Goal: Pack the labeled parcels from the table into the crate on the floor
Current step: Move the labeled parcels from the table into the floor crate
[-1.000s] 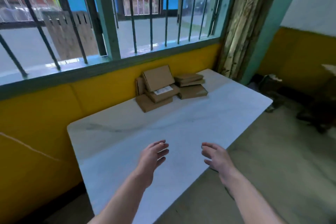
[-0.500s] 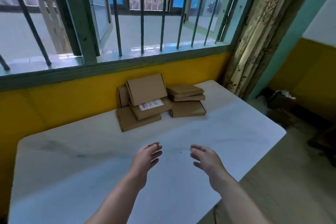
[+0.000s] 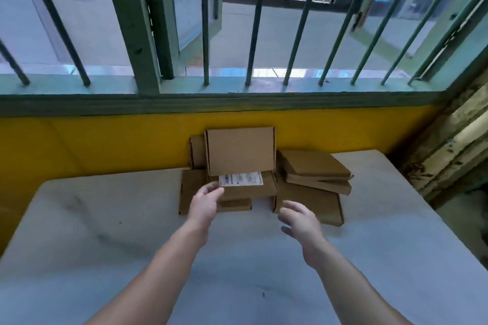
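Several flat brown cardboard parcels are piled at the far edge of the white marble table (image 3: 105, 232), against the yellow wall. One parcel (image 3: 240, 150) leans upright on top. Below it lies a parcel with a white barcode label (image 3: 241, 179). To the right are two stacked parcels (image 3: 314, 170) on a larger flat one (image 3: 317, 203). My left hand (image 3: 207, 202) reaches the left front of the labeled parcel, fingers relaxed, holding nothing. My right hand (image 3: 298, 220) hovers open just in front of the right-hand parcels. The crate is out of view.
A barred green window frame (image 3: 211, 99) runs above the yellow wall behind the table. A patterned curtain (image 3: 454, 150) hangs at the right, past the table's right edge.
I have come closer to the table and turned to face the pile squarely. Both hands have moved forward from mid-table to the parcels; the left now nears the labeled parcel.
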The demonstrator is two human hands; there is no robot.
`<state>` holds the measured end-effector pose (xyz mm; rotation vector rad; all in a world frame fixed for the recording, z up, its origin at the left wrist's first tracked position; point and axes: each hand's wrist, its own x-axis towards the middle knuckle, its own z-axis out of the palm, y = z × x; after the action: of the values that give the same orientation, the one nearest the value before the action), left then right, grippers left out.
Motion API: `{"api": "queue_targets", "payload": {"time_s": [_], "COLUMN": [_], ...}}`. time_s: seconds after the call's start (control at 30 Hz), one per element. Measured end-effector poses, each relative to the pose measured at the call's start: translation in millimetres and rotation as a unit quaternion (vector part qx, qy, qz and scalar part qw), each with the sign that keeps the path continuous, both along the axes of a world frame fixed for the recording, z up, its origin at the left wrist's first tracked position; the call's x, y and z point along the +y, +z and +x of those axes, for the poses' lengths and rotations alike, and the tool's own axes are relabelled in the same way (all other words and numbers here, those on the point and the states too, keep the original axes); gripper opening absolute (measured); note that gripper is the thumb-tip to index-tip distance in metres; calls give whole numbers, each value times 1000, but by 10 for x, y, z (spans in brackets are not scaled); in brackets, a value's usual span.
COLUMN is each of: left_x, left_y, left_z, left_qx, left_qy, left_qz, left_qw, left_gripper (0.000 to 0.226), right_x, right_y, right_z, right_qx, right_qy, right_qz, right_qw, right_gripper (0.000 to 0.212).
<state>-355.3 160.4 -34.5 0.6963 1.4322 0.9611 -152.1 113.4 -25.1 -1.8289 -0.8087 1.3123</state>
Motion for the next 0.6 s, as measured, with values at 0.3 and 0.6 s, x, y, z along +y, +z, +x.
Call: {"api": "queue_targets", "payload": {"time_s": [0.3,0.6], "left_x": [768,894], "left_y": [44,17], "left_z": [221,363], "left_qx": [59,15], "left_qy": [134,117], "left_qz": [-18,-29], "left_qw": [989,993], "left_gripper": [75,67], "right_x": [1369,1727], "right_y": [-29,-130], "right_z": [246,350], "right_qx": [53,109], "right_qy": [44,68], "right_qz": [17,-24], "right_qw": [998,991], "right_gripper": [65,65]}}
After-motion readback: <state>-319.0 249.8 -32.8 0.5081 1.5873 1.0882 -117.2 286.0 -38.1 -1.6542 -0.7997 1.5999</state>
